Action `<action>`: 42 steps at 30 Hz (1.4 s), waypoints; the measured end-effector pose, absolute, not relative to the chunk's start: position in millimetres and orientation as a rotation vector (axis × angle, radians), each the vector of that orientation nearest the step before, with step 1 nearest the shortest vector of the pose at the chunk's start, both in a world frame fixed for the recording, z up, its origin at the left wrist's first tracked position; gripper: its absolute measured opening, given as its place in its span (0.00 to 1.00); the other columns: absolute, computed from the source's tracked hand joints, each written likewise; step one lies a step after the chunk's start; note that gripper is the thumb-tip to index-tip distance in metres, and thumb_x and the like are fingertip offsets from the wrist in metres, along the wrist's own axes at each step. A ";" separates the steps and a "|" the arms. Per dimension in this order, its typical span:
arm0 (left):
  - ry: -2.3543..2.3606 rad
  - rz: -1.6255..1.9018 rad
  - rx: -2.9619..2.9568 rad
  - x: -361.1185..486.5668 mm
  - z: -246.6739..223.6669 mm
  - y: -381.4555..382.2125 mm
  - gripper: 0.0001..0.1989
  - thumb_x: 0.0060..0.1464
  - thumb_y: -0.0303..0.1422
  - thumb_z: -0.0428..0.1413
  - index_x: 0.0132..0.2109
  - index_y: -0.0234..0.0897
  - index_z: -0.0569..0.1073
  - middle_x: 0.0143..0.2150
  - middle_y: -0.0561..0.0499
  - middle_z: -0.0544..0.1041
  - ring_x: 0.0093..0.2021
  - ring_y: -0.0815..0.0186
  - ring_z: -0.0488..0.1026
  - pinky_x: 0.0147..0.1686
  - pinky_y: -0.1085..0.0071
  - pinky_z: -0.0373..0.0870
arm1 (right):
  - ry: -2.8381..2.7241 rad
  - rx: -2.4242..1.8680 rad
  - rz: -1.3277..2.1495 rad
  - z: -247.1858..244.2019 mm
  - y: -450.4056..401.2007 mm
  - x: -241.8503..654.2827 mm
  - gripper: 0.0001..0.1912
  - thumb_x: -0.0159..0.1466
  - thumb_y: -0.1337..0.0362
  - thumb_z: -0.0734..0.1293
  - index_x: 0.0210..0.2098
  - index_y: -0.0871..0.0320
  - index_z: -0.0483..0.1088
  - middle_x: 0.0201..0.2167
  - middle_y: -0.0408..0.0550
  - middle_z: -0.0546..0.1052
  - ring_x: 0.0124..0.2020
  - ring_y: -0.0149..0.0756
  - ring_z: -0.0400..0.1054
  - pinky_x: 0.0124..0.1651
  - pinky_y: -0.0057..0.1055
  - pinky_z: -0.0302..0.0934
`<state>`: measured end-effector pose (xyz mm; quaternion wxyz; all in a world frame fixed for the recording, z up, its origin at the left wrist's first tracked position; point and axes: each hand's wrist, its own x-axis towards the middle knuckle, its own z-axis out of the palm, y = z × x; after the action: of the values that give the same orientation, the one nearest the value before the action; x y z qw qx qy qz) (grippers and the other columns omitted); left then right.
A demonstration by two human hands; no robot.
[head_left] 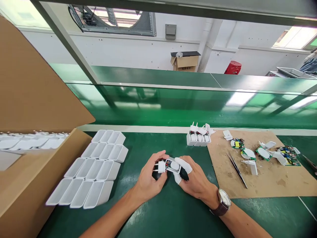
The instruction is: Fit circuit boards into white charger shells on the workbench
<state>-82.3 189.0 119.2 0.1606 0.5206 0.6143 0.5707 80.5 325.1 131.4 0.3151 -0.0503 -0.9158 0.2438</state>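
A small white charger housing (175, 168) is held between my two hands over the green table, its open side up and a circuit board (168, 164) showing inside. At its left end sits a white plug piece (161, 166) with two prongs pointing left. My left hand (150, 177) is closed, fingers and thumb around the plug end. With white finger cots on thumb and index finger, my right hand (195, 177) grips the housing's right end. Whether the plug piece is fully seated in the housing I cannot tell.
Rows of open white housings (99, 168) stand at left beside a cardboard box (47, 175). Behind my hands is a cluster of chargers with plugs (198, 137). On a brown cardboard sheet (272, 185) lie circuit boards (248, 154) and tweezers (237, 169). A dark-handled tool (310, 163) lies far right.
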 end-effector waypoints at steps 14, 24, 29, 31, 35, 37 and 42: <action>1.705 1.655 1.451 -81.0 118.9 190.2 0.32 0.59 0.22 0.55 0.68 0.45 0.61 0.54 0.44 0.77 0.51 0.61 0.79 0.48 0.65 0.79 | -2.451 -0.104 0.540 132.5 323.0 79.8 0.27 0.66 0.74 0.62 0.63 0.54 0.60 0.46 0.55 0.74 0.43 0.45 0.71 0.41 0.40 0.74; 1.724 1.726 1.354 -76.9 121.8 191.9 0.40 0.57 0.32 0.65 0.71 0.44 0.56 0.57 0.42 0.76 0.55 0.57 0.77 0.54 0.58 0.76 | -2.145 -0.323 1.134 128.7 318.6 76.7 0.16 0.68 0.66 0.66 0.55 0.50 0.72 0.45 0.52 0.75 0.42 0.39 0.73 0.44 0.37 0.75; 1.840 1.751 1.521 -66.8 117.9 190.7 0.43 0.53 0.38 0.70 0.70 0.46 0.58 0.58 0.42 0.74 0.55 0.54 0.76 0.54 0.55 0.75 | -1.516 -0.621 2.206 139.9 314.2 71.1 0.18 0.65 0.51 0.71 0.48 0.55 0.76 0.41 0.51 0.81 0.41 0.42 0.76 0.43 0.40 0.74; 1.890 1.764 1.569 -64.1 118.6 190.0 0.40 0.54 0.40 0.69 0.69 0.47 0.60 0.56 0.43 0.75 0.53 0.55 0.76 0.52 0.56 0.76 | -1.338 -0.624 2.415 146.6 312.0 69.8 0.18 0.63 0.51 0.73 0.45 0.57 0.78 0.38 0.50 0.82 0.39 0.42 0.77 0.45 0.42 0.73; 1.898 1.844 1.672 -63.8 124.1 189.1 0.41 0.53 0.47 0.69 0.68 0.48 0.61 0.53 0.44 0.76 0.50 0.56 0.77 0.48 0.59 0.77 | -1.193 -0.603 2.575 154.4 307.7 69.4 0.15 0.61 0.54 0.75 0.41 0.58 0.78 0.37 0.50 0.82 0.37 0.40 0.77 0.44 0.38 0.72; 1.903 1.844 1.699 -65.2 127.0 188.9 0.40 0.53 0.50 0.68 0.68 0.48 0.62 0.52 0.44 0.77 0.49 0.56 0.77 0.47 0.59 0.77 | -1.179 -0.604 2.593 154.7 306.4 69.7 0.15 0.61 0.54 0.75 0.41 0.58 0.78 0.37 0.50 0.82 0.38 0.40 0.77 0.44 0.36 0.72; 1.926 1.832 1.703 -68.7 128.6 189.0 0.39 0.52 0.51 0.68 0.66 0.49 0.64 0.50 0.46 0.79 0.45 0.58 0.77 0.46 0.60 0.78 | -1.189 -0.603 2.617 150.3 305.1 69.9 0.18 0.62 0.51 0.74 0.42 0.60 0.77 0.35 0.51 0.82 0.36 0.41 0.77 0.41 0.38 0.73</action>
<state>-68.7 189.0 128.6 -0.0075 0.5394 0.6101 0.5803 69.9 305.1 150.3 0.1020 -0.2044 -0.4025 0.8865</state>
